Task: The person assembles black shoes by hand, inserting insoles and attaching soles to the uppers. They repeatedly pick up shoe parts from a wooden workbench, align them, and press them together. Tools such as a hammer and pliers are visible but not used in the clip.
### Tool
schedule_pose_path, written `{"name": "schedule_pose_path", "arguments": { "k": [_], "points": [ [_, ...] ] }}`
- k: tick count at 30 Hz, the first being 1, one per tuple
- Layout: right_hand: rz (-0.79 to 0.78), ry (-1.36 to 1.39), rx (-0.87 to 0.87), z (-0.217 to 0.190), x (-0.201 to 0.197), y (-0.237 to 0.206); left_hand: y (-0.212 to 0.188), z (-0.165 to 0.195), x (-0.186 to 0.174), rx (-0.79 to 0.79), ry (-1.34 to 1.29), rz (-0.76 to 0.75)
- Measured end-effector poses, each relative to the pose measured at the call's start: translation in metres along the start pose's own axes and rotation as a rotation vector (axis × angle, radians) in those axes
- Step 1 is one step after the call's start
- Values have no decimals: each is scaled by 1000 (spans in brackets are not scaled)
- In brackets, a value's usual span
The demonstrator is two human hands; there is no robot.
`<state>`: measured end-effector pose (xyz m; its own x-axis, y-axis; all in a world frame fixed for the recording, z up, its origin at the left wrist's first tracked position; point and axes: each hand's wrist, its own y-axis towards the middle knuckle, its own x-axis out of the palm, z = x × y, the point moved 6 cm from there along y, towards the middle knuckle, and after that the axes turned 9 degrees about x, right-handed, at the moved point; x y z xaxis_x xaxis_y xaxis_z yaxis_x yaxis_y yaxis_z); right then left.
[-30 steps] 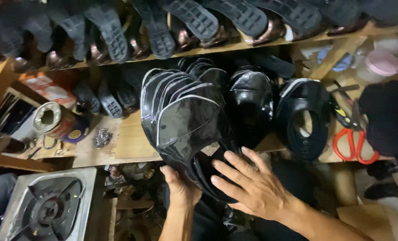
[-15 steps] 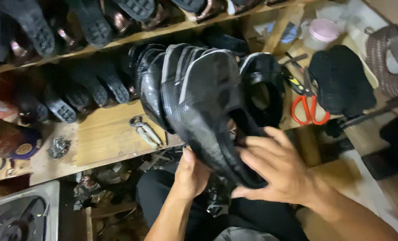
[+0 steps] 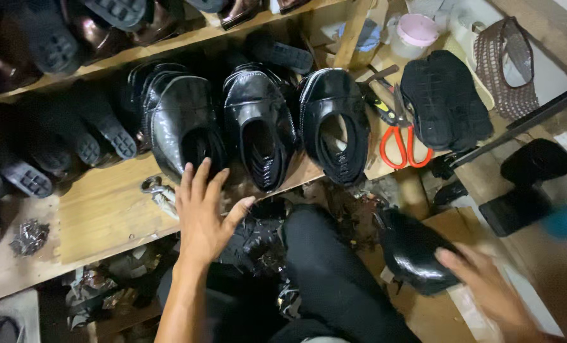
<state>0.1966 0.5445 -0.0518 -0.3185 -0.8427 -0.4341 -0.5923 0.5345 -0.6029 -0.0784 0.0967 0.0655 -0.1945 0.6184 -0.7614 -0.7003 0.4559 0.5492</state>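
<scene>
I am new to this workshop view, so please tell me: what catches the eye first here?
Three glossy black shoe uppers stand in a row on the wooden shelf, with the left hand spread just before them. Red-handled scissors lie to their right. Lower right, the right hand rests on another black shoe piece.

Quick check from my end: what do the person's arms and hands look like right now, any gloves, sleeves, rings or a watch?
Both are bare. The left hand wears no glove and no ring that shows, and its forearm is uncovered down to the bottom edge, with no watch or band at the wrist. The right hand is blurred; it looks ungloved too, and no sleeve shows on the short stretch of arm in view. Finer detail there cannot be told.
</scene>
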Motion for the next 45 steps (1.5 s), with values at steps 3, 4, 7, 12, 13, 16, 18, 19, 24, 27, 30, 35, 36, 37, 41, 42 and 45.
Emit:
{"name": "schedule_pose_path", "arguments": {
  "k": [3, 4, 7, 12, 13, 16, 18, 19, 24, 27, 30, 35, 36, 37, 41, 42, 45],
  "points": [
    [-49, -33, 289, 15, 73, 57, -3, -19, 38, -31, 194, -213],
    [-58, -39, 271, 9, 94, 76, -1, -23, 44, -7, 213, -188],
    [-65, -117, 235, -12, 141, 124, -2, -34, 54, 7, 247, -162],
    [-6, -340, 177, -41, 185, 198, 7, -49, 75, -14, 193, -194],
    [1, -385, 161, -48, 192, 215, 10, -53, 81, -20, 187, -205],
    [35, -487, 135, -69, 210, 265, 20, -61, 100, -23, 174, -219],
    [59, -538, 111, -79, 216, 282, 23, -62, 103, -6, 172, -178],
    [67, -561, 103, -79, 218, 280, 20, -60, 98, 14, 168, -177],
    [63, -650, 17, -96, 217, 230, 12, -69, 65, 66, 180, -229],
    [53, -681, -64, -104, 226, 210, 16, -85, 45, 14, 172, -165],
    [35, -694, -185, -93, 231, 205, 26, -100, 44, -24, 233, -222],
    [15, -611, -469, -72, 191, 152, 23, -90, 24, -60, 145, -119],
    [14, -581, -531, -74, 186, 139, 21, -85, 18, -58, 80, -63],
    [14, -538, -605, -83, 184, 120, 17, -78, 12, -69, 62, -37],
    [1, -402, -1033, -150, 206, 17, -10, -54, -22, -147, -106, 181],
    [-95, -349, -1032, -166, 219, -8, -17, -49, -30, -175, -179, 261],
    [-223, -285, -1183, -224, 255, -77, -39, -50, -37, -378, -392, 324]
  ]
}}
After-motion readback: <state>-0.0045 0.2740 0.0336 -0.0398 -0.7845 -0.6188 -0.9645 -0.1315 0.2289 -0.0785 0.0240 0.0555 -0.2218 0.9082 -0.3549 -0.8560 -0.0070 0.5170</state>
